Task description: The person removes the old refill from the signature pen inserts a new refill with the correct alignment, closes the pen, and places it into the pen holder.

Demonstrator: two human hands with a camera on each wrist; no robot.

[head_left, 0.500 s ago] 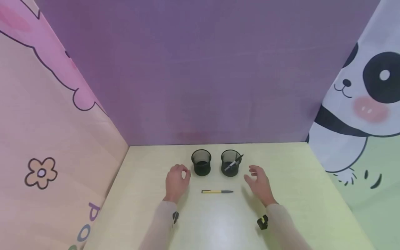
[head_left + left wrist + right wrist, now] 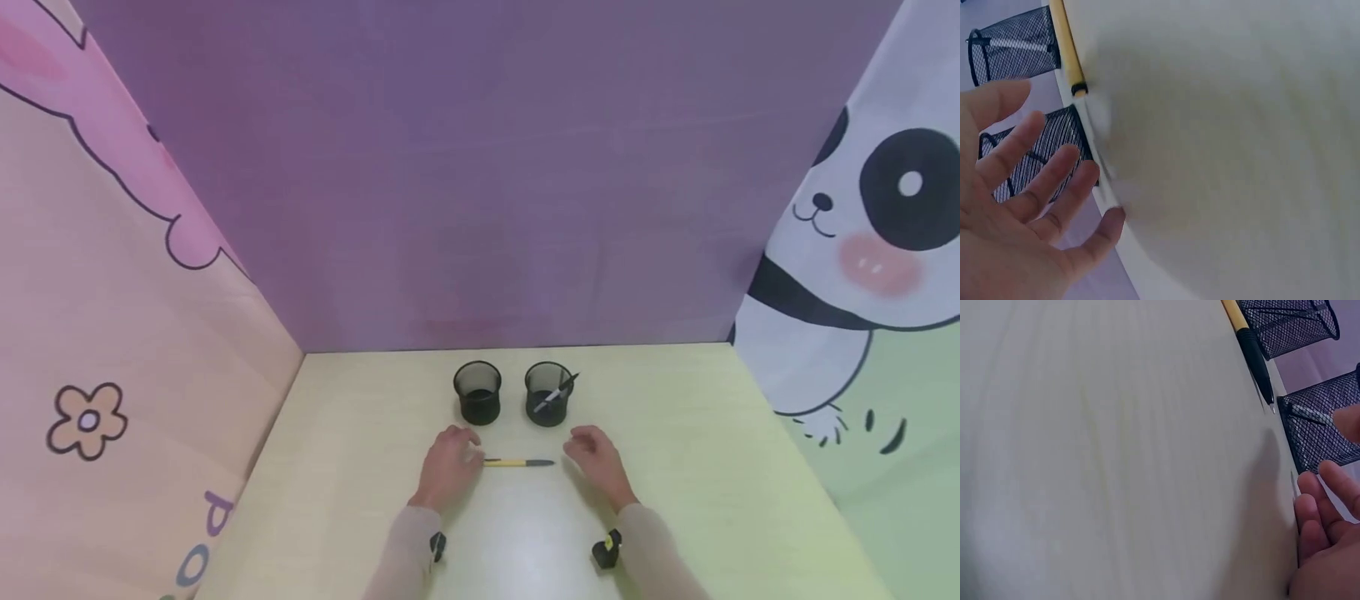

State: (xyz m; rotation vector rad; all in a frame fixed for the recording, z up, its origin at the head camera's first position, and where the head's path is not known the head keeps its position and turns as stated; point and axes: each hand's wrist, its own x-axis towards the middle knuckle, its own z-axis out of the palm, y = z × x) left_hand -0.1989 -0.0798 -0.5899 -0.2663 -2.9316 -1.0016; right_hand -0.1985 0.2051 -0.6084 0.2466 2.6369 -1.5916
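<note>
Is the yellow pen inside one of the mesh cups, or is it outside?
Outside: the yellow pen lies on the table, in front of the left cup and the right cup.

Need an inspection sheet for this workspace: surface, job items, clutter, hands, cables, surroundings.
Surface: pale wood-grain tabletop, no spills visible.
Job's things: slim yellow pen with dark grip lies flat; behind it, round black mesh left cup and right cup stand upright; black-and-white pen leans in the right cup.
Clutter: nothing seen.
Hands: bare left hand and right hand flank the yellow pen, holding nothing.
Cables: nothing clearly seen.
Surroundings: purple backdrop; pink cartoon panel left; panda-print panel right.
</note>
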